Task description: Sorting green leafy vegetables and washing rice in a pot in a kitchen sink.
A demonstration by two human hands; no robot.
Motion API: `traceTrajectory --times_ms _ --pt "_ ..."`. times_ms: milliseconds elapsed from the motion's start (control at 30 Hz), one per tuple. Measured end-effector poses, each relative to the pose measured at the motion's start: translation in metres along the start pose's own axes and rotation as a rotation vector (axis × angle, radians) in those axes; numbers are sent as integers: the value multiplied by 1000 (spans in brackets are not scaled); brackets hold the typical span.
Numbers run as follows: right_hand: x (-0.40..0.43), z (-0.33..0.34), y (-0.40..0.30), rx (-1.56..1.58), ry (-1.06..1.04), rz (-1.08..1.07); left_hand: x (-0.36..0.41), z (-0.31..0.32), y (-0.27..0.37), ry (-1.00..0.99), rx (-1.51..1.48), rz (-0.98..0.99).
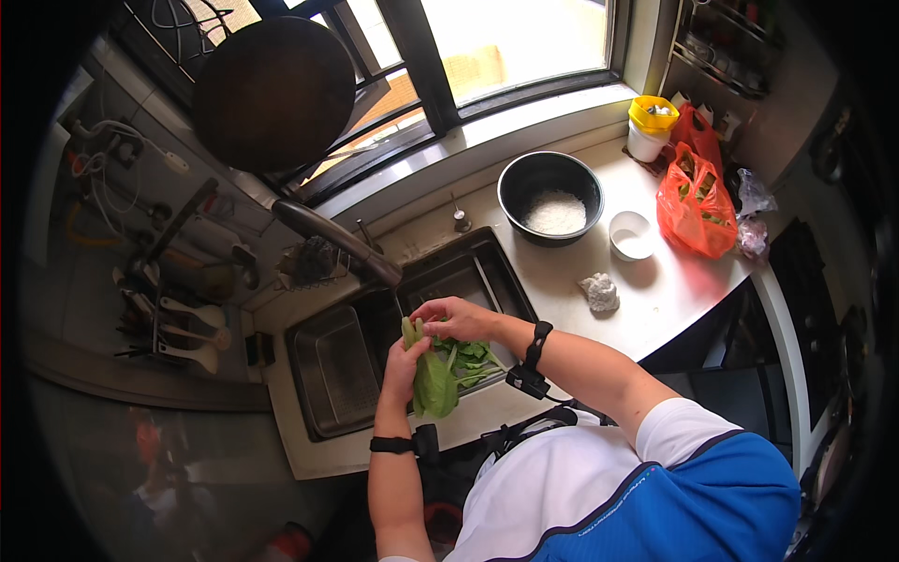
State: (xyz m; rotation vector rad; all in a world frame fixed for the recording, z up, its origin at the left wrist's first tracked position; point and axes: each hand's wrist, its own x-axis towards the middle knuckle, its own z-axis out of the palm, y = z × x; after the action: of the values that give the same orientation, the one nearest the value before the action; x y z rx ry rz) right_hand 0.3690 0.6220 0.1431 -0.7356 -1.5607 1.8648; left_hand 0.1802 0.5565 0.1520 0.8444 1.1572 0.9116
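Above the double-bowl sink (337, 372), my left hand (402, 372) grips leafy greens (435, 386) with pale stems pointing up and leaves hanging down. Thumb and fingers of my right hand (456, 319) pinch the stem ends from the other side. More loose greens (470, 362) lie in the right bowl, just under my right hand and wrist, which partly hide them. The spout of a metal faucet (337, 239) ends close above my hands. Whether water runs from it is hard to tell.
On the counter to the right stand a dark pot (551, 197) with white rice, a white bowl (631, 236), a crumpled whitish cloth (600, 292), a red plastic bag (695, 204) and a yellow-rimmed container (650, 130). A wok (274, 95) hangs upper left; utensils (193, 330) hang left.
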Motion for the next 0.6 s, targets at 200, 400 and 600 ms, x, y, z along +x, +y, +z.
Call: traceTrajectory --times_ms 200,400,600 --pt "-5 -7 -5 -93 50 34 0 10 -11 130 278 237" --pt "-8 -5 -13 -196 65 86 -5 17 -9 159 408 312" --pt "-12 -5 -22 -277 8 29 -10 12 -7 23 163 166"
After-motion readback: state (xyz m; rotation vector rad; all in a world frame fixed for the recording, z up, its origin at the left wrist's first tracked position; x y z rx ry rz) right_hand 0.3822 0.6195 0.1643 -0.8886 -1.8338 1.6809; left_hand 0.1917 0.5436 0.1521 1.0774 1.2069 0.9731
